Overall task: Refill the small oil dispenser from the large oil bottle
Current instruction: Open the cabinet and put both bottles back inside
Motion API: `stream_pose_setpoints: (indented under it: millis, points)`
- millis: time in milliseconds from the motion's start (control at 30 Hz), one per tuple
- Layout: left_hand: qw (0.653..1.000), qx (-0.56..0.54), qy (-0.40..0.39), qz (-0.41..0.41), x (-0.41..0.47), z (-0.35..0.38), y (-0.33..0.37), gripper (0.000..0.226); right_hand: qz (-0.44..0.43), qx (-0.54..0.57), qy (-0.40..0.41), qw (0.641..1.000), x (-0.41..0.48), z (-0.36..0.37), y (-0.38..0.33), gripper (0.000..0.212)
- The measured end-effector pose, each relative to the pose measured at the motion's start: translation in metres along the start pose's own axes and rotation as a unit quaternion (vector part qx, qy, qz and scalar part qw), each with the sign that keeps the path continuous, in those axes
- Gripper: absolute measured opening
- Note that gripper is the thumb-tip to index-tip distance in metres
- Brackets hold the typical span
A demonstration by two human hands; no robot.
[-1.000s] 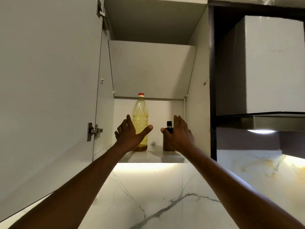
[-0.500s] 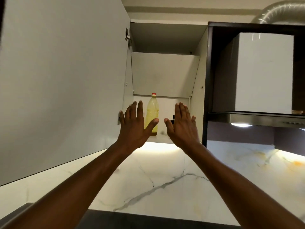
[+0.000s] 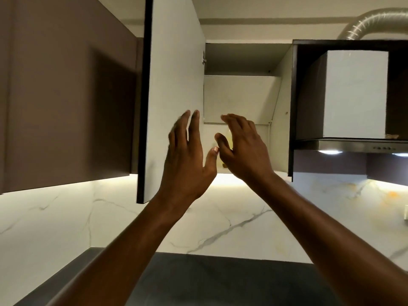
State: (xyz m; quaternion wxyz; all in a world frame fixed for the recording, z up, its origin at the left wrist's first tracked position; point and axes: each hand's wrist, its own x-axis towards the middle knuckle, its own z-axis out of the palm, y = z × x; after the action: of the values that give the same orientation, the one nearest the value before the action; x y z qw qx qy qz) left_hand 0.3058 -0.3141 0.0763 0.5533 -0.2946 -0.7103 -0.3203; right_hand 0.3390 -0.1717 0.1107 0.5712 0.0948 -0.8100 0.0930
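While the marble-patterned backsplash [image 3: 220,217] fills the lower width of the view above a dark countertop [image 3: 220,281], a brown wall cabinet [image 3: 66,96] takes up the left side and a range hood [image 3: 353,142] with lit lamps sits at the right under a ribbed metal duct [image 3: 364,25]. Between them the open cabinet [image 3: 242,96] shows its pale interior, and its white door [image 3: 174,85] stands swung out toward the camera with a dark edge. Both bare forearms rise from the bottom corners toward that opening. The left hand [image 3: 187,155] is raised in front of the door's lower edge, back toward the camera, fingers extended and slightly apart, thumb out to the right, gripping nothing. The right hand [image 3: 242,149] is just beside it, fingers curved and loosely spread, thumb nearly meeting the left thumb, also empty. The large oil bottle [image 3: 229,141] is almost wholly hidden behind the right hand on the cabinet's lower shelf; only slivers of yellow show between thumb and fingers and in the gap between the two hands. The small dispenser cannot be made out, being covered by the right hand or out of sight.
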Motion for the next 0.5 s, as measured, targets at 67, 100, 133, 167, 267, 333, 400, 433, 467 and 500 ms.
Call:
stream_pose_setpoints:
  millis: [67,100,133,167,267,333,400,433,467,500]
  points:
    - [0.997,0.021,0.078,0.007,-0.003,-0.029,-0.008,0.074,-0.023,-0.003,-0.006,1.0,0.004,-0.002,-0.031,0.042]
    - [0.994,0.025,0.103,-0.001,-0.004,-0.04,-0.013,0.072,-0.03,-0.007,-0.009,0.999,0.007,-0.003,-0.043,0.038]
    - [0.993,0.024,0.112,-0.017,-0.006,-0.051,-0.02,0.07,-0.038,-0.012,-0.011,0.999,0.009,-0.002,-0.058,0.034]
    - [0.994,0.017,0.106,-0.037,-0.006,-0.061,-0.028,0.07,-0.049,-0.016,-0.011,0.999,0.011,-0.001,-0.07,0.03]
    - [0.99,-0.035,0.055,-0.128,-0.006,-0.081,-0.063,0.069,-0.091,-0.018,-0.014,0.996,0.019,0.007,-0.106,0.024]
    - [0.968,-0.126,0.015,-0.215,-0.002,-0.085,-0.093,0.064,-0.133,-0.042,-0.036,0.99,0.023,0.019,-0.126,0.027]
    - [0.912,-0.254,-0.022,-0.322,0.001,-0.088,-0.117,0.053,-0.177,-0.087,-0.066,0.978,0.027,0.032,-0.143,0.035]
    - [0.873,-0.311,-0.042,-0.374,0.001,-0.088,-0.122,0.044,-0.191,-0.113,-0.084,0.971,0.029,0.038,-0.149,0.04]
    - [0.838,-0.353,-0.066,-0.412,-0.001,-0.09,-0.126,0.034,-0.199,-0.14,-0.107,0.964,0.03,0.043,-0.156,0.045]
    - [0.817,-0.376,-0.093,-0.427,-0.005,-0.091,-0.128,0.027,-0.204,-0.17,-0.133,0.955,0.03,0.048,-0.161,0.051]
